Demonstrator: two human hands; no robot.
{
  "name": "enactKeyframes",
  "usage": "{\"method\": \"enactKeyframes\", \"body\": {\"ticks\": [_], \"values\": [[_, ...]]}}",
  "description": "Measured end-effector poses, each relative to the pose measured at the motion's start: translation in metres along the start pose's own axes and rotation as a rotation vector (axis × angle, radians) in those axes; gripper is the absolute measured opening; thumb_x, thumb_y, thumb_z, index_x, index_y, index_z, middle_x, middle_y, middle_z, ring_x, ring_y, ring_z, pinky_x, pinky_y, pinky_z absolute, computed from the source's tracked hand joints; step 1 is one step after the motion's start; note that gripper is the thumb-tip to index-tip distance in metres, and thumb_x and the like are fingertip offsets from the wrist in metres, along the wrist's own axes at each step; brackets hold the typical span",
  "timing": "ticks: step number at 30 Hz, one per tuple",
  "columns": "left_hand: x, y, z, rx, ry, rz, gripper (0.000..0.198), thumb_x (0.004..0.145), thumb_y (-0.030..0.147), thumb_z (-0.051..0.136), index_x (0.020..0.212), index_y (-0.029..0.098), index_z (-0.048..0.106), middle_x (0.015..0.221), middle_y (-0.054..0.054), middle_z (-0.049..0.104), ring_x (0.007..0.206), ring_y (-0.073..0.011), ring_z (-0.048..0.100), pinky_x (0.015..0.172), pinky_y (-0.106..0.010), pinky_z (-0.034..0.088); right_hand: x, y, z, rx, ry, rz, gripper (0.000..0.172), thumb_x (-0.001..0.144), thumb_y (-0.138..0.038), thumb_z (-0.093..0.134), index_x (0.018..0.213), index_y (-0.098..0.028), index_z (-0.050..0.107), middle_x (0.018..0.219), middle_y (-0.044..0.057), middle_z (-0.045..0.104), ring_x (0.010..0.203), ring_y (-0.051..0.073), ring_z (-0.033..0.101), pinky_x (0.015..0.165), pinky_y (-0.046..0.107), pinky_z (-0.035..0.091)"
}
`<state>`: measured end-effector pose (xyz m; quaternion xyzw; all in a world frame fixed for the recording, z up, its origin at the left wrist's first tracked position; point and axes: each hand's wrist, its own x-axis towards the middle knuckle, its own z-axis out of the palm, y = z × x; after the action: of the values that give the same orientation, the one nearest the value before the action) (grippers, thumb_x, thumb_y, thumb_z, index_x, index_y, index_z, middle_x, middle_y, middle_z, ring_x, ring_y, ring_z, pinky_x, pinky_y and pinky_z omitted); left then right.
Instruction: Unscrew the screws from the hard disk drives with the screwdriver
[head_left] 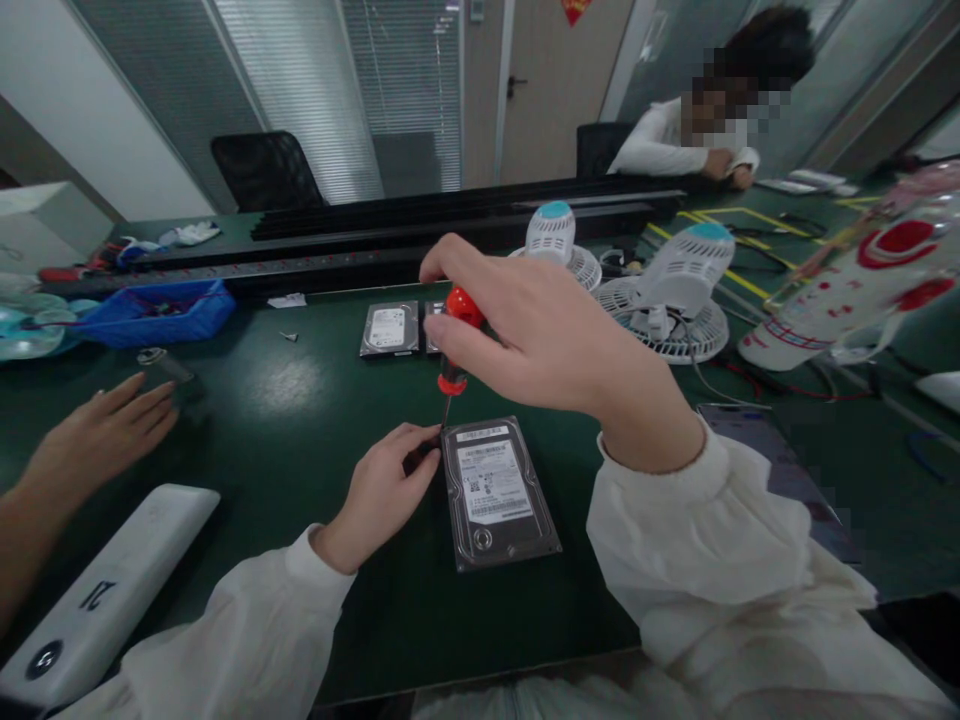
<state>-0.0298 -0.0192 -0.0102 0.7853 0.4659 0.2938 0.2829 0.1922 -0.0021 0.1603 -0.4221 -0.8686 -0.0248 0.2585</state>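
A hard drive (540, 535) lies label up on the green table in front of me. My right hand (532, 330) is closed around the red handle of a screwdriver (452, 383), held nearly upright. The screwdriver's thin shaft points down at the drive's far left corner, where its tip meets my fingertips. At that same corner my left hand (386, 490) is closed, thumb and forefinger pinched together; whatever lies between them is hidden. Farther back sit two more drives: one hard drive (389, 328) in full view, the other partly behind my right hand.
Another person's hand (112, 435) reaches in from the left, near a small metal cylinder (165, 365) and a white device (112, 590). A blue tray (161, 310) stands behind. At right are white fans (675, 290), a patterned bottle (847, 270) and a phone-like slab (772, 465). Someone sits opposite.
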Motion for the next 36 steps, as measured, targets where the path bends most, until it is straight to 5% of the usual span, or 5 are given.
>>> {"method": "enactKeyframes", "body": {"ticks": [15,21,27,32,36], "values": [[-0.001,-0.001,0.0,0.002,0.007,0.027,0.032,0.102,0.018,0.063,0.129,0.021,0.08,0.11,-0.005,0.079,0.088,-0.0195,0.071,0.077,-0.033,0.056,0.002,0.004,0.005,0.099,0.04,-0.08,0.032,0.101,-0.023,0.052,0.131,-0.014,0.05,0.116,0.006,0.064,0.087,0.016,0.061,0.078,0.031,0.043],[-0.001,0.001,0.0,-0.001,0.006,0.018,0.031,0.101,0.017,0.063,0.127,0.02,0.08,0.107,-0.005,0.079,0.089,-0.0201,0.073,0.079,-0.035,0.057,0.003,0.0,0.004,-0.083,0.016,0.058,0.046,0.114,-0.057,0.038,0.129,-0.017,0.052,0.093,0.002,0.063,0.083,0.02,0.064,0.081,0.035,0.046],[0.0,0.002,-0.001,-0.003,0.006,0.017,0.032,0.1,0.016,0.064,0.126,0.021,0.081,0.107,-0.004,0.078,0.088,-0.0198,0.073,0.079,-0.033,0.056,0.003,0.004,0.004,0.069,0.008,-0.149,0.024,0.113,-0.026,0.033,0.124,-0.015,0.051,0.117,0.006,0.064,0.094,0.016,0.064,0.085,0.032,0.05],[0.0,0.001,-0.001,-0.017,-0.007,0.012,0.033,0.101,0.018,0.063,0.129,0.021,0.08,0.11,-0.005,0.078,0.091,-0.0205,0.073,0.08,-0.034,0.056,0.005,0.002,0.01,-0.111,0.066,0.055,0.043,0.115,-0.056,0.037,0.118,-0.017,0.053,0.088,0.002,0.062,0.078,0.019,0.064,0.076,0.033,0.046],[0.0,0.0,-0.001,-0.014,-0.011,0.0,0.034,0.101,0.019,0.062,0.13,0.021,0.08,0.11,-0.006,0.079,0.09,-0.0201,0.072,0.078,-0.034,0.055,0.002,0.006,0.009,-0.034,0.073,-0.011,0.026,0.113,-0.034,0.037,0.121,-0.015,0.052,0.111,0.008,0.066,0.085,0.017,0.062,0.074,0.031,0.043]]}}
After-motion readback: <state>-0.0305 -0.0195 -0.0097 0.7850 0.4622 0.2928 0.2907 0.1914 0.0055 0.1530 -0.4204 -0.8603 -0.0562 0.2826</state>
